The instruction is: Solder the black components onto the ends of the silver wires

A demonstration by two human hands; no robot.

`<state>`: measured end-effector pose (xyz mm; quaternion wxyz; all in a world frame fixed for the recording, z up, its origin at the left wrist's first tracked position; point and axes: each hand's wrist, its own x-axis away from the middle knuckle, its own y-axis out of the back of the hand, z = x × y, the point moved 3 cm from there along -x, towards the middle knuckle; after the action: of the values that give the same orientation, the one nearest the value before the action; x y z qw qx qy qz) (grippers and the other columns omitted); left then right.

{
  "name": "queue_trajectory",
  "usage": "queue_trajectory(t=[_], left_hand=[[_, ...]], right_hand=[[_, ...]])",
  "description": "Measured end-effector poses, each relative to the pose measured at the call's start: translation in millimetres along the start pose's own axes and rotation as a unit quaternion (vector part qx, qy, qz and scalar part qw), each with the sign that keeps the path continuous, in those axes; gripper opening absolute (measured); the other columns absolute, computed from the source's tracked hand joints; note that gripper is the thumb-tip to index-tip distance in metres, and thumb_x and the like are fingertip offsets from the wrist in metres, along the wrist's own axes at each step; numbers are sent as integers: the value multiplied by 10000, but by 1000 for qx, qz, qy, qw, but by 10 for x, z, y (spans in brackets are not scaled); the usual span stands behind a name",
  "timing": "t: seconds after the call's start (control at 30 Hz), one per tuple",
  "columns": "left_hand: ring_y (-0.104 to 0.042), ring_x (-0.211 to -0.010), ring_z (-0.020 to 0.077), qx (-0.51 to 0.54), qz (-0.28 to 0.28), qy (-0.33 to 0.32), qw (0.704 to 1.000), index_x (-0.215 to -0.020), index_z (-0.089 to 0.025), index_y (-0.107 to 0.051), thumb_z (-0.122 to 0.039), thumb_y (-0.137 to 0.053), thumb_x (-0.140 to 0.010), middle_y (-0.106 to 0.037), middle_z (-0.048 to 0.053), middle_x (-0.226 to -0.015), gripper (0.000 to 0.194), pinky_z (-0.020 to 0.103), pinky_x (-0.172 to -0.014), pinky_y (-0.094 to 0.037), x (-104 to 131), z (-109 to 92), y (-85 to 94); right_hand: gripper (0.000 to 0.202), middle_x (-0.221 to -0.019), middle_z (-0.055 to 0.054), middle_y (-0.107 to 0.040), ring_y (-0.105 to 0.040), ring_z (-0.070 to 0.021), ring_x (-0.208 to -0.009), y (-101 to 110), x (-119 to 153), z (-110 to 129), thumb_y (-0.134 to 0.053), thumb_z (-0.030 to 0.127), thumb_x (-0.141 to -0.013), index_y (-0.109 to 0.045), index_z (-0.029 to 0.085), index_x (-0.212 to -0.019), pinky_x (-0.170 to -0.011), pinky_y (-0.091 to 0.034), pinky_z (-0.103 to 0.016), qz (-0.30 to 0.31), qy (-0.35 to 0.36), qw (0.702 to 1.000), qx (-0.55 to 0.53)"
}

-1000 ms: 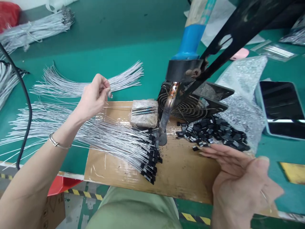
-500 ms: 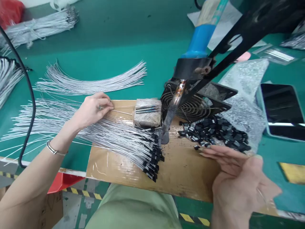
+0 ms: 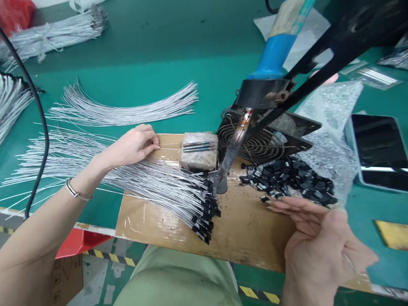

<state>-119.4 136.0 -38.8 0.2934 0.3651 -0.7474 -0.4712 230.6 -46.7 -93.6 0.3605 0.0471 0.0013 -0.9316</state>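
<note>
My left hand (image 3: 137, 144) is closed in a pinch on a thin white wire, whose end points at a pale wrapped block (image 3: 198, 161). Several tinned wire ends or dark thin rods (image 3: 200, 146) lie across the top of this block. Below that hand spreads a bundle of white wires (image 3: 159, 180) with black connectors (image 3: 205, 212) on their right ends. My right hand (image 3: 318, 242) is open, fingers stretched toward a loose black connector (image 3: 264, 198) at the edge of a connector pile (image 3: 290, 176). A thin shiny strand shows by its palm; how it is held is unclear.
A blue-handled soldering iron (image 3: 270, 55) slants down from a black stand (image 3: 318, 80), its tip above the cardboard (image 3: 251, 238). Behind it sits a fan (image 3: 255, 140). More white wires (image 3: 134, 111) lie at the back; a phone (image 3: 379, 148) rests at right.
My left hand has moved slightly right, bringing the pinched wire closer to the block. My right hand stays nearly in place by the connector pile. The view has shifted slightly.
</note>
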Motion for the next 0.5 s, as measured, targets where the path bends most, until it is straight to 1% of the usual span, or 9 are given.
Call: queue_trajectory(t=[0.07, 0.13, 0.2, 0.27, 0.33, 0.37, 0.43, 0.47, 0.5], left_hand=[[-678, -809, 242, 22, -14, 25, 999, -898, -175, -696, -351, -628, -950, -735, 104, -929, 195, 348, -715, -492, 11, 61, 47], [-703, -757, 227, 55, -37, 55, 996, -908, -198, -656, -352, -625, -959, -757, 78, -833, 165, 339, -696, -501, 38, 133, 106], [-707, -676, 207, 92, -57, 78, 991, -905, -225, -606, -362, -608, -972, -742, 43, -726, 153, 325, -650, -514, 79, 180, 170], [-670, -608, 185, 133, -72, 90, 984, -893, -241, -581, -373, -617, -969, -698, 19, -683, 157, 311, -588, -508, 137, 165, 239], [-603, -588, 169, 182, -86, 96, 975, -883, -241, -606, -367, -669, -949, -651, 8, -693, 155, 303, -544, -472, 219, 74, 307], [-568, -584, 162, 205, -92, 97, 970, -883, -240, -630, -358, -702, -936, -633, 3, -695, 148, 301, -531, -445, 268, 0, 335], [-540, -598, 154, 230, -91, 95, 964, -898, -237, -670, -344, -737, -931, -645, 1, -726, 131, 300, -536, -420, 374, -190, 364], [-555, -633, 159, 235, -81, 103, 963, -931, -237, -682, -340, -723, -952, -663, 5, -760, 113, 302, -560, -431, 428, -292, 356], [-553, -627, 158, 243, -87, 99, 961, -917, -236, -684, -336, -723, -955, -667, 3, -750, 114, 300, -552, -424, 478, -400, 347]], right_hand=[[483, -708, -77, -766, -707, -224, -548, -5, 10, 16, -635, 539, -946, -725, 148, -676, -563, -555, -398, -6, -5, 1000, -2], [500, -716, -76, -764, -707, -225, -563, -4, 17, 19, -626, 571, -944, -725, 151, -691, -595, -551, -406, -6, -19, 1000, 5], [526, -726, -72, -761, -709, -226, -582, 3, 19, 10, -616, 615, -938, -726, 154, -709, -627, -549, -413, -1, -31, 999, 14], [530, -735, -72, -760, -709, -228, -596, 13, 22, 4, -615, 625, -935, -729, 155, -719, -644, -549, -419, 0, -35, 999, 17], [512, -729, -77, -758, -693, -231, -585, 16, 44, 18, -621, 603, -937, -730, 161, -703, -617, -537, -421, -2, -29, 999, 13], [491, -731, -80, -756, -676, -230, -574, 13, 67, 37, -630, 579, -939, -729, 169, -689, -585, -519, -414, -2, -25, 1000, 8], [416, -707, -67, -734, -625, -215, -552, -12, 146, 114, -667, 498, -941, -741, 186, -676, -525, -460, -380, 8, -4, 1000, 7], [361, -693, -52, -718, -602, -203, -549, -41, 202, 172, -684, 448, -942, -764, 195, -699, -510, -432, -358, 29, 11, 999, 12], [292, -651, -29, -685, -582, -186, -550, -80, 266, 244, -701, 392, -945, -799, 202, -746, -515, -421, -339, 55, 37, 997, 31]])
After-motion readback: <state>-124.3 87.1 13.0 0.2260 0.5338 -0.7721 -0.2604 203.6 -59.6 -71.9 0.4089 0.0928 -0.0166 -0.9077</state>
